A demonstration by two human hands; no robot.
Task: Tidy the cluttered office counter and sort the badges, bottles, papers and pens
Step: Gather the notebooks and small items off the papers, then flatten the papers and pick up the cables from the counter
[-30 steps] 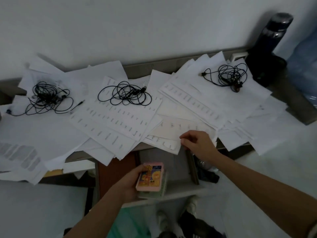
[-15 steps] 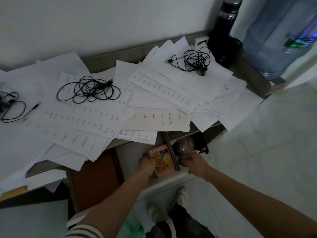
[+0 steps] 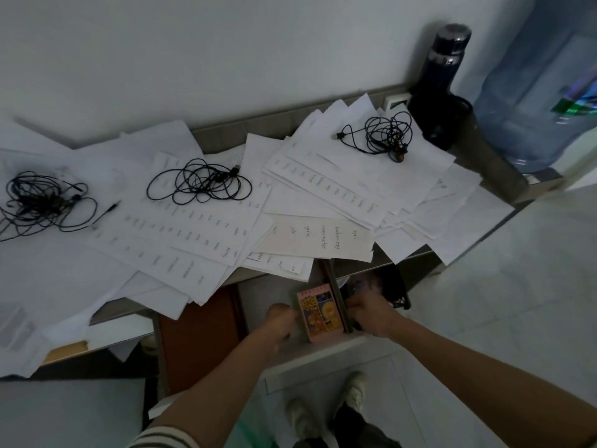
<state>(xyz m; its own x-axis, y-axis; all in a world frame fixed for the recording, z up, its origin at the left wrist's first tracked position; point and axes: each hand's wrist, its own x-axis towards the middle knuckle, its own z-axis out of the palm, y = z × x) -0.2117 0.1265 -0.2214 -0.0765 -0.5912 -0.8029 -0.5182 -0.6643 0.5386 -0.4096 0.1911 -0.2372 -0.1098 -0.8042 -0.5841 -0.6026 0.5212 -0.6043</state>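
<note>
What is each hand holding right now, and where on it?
The left hand grips the small pink notebook by its left edge, upright in the open drawer. The right hand reaches past the divider; what it holds cannot be told.

Person seen from own head cam: two bare forearms, striped sleeve, light shoes.

Left hand and right hand wear no gloves, no rings or watch visible. Both forearms bare up to approx. the elbow. Behind the left hand, far down the arm, a striped sleeve w/ dark and light bands at bottom edge of pic. Below the hands: two light-coloured shoes, laces too blurred to tell, and dark trousers above them. Right sleeve not seen.
</note>
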